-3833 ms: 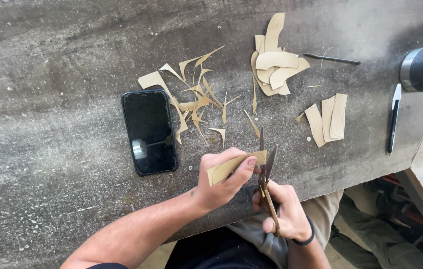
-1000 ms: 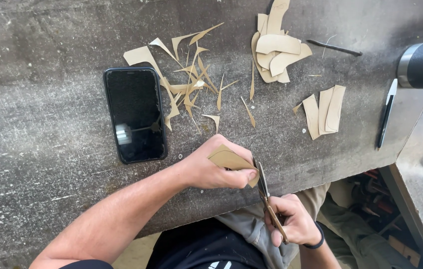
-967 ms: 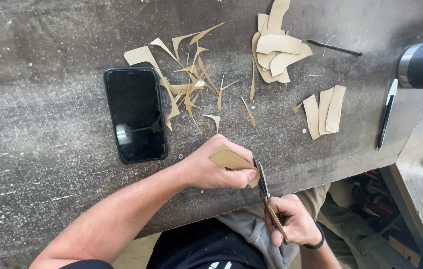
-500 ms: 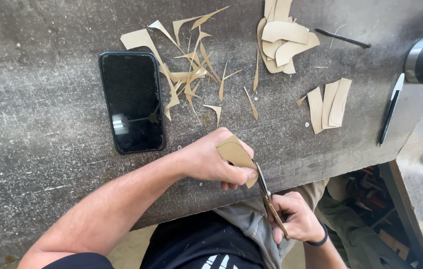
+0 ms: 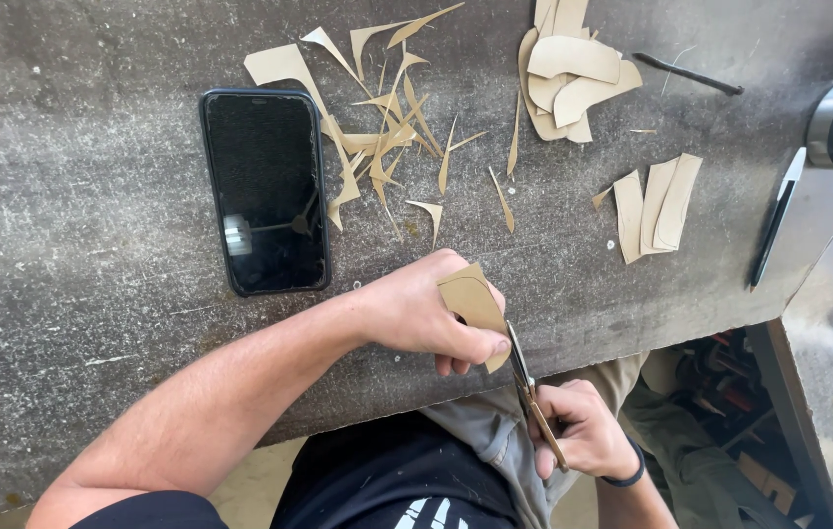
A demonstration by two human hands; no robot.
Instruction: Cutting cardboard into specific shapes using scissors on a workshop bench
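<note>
Left grip (image 5: 426, 313) is closed on a tan cardboard piece (image 5: 470, 299), pinched near its edge over the front rim of the counter (image 5: 73, 294). I judge the piece light, fairly stiff and easily creased, so hold it close to the cut line. Right grip (image 5: 578, 431) is closed around the scissors (image 5: 526, 382), blades meeting the piece. Offcuts (image 5: 387, 127), cut shapes (image 5: 568, 73) and a phone (image 5: 265, 191) lie beyond. I see no containers.

A workshop: scuffed grey workbench (image 5: 73, 323) strewn with tan offcuts (image 5: 387, 127).
</note>
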